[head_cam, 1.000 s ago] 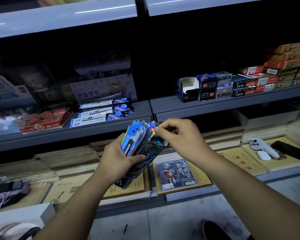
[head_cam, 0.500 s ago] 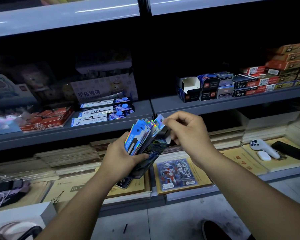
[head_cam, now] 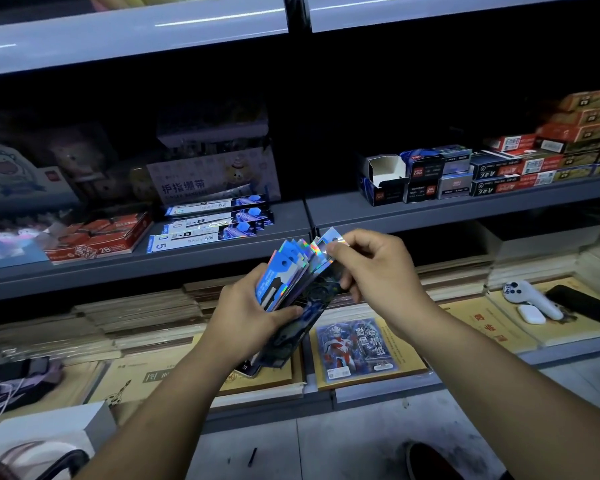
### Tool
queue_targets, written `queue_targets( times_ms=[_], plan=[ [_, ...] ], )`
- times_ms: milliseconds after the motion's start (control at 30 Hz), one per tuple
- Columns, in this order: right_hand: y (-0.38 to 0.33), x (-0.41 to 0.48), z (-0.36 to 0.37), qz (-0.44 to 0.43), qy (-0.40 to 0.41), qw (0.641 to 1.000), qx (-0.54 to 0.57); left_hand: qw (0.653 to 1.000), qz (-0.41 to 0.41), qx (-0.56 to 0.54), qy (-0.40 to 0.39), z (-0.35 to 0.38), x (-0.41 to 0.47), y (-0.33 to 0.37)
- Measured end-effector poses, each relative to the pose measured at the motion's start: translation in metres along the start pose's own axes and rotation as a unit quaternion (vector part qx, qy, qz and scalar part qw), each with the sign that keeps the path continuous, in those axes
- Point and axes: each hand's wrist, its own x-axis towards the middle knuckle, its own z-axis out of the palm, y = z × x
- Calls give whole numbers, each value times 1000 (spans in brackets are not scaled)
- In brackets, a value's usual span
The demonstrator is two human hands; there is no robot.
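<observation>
In the left hand (head_cam: pixel 246 317), card packs (head_cam: pixel 288 282), tops up-right.

Head-worn, looking forward and down, close above the left hand (head_cam: pixel 246 315) and right hand (head_cam: pixel 378 271), facing stationery shelves (head_cam: pixel 430 216).

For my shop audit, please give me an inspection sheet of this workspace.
Surface: lower shelf, covered with yellow notebooks.
Job's things: stack of card packs; a loose card pack lies on a notebook.
Clutter: white controller, earbud case, dark phone, at right.
Grippers: left hand grips the stack; right hand pinches its foil-topped pack.
Cables: white cable, lower left.
Surroundings: boxed stationery on middle shelf; grey floor.
</observation>
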Motion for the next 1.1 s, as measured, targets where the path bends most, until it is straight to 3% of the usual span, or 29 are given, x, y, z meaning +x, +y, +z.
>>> queue_targets(
  times_ms=[533, 800, 967, 1100],
  plan=[
    [-10, 6, -8, -17, 78, 986, 145, 1000, -13, -14, -6, -2, 1, -1],
    [-11, 17, -25, -16, 188, 968, 164, 999, -27, 12, 14, -4, 5, -5],
    [-9, 21, -40, -25, 251, 956, 149, 998, -49, -36, 30, -9, 7, -11],
    [-9, 23, -46, -33, 252, 957, 144, 994, -68, -82, 36, -12, 6, -8]
  ],
)
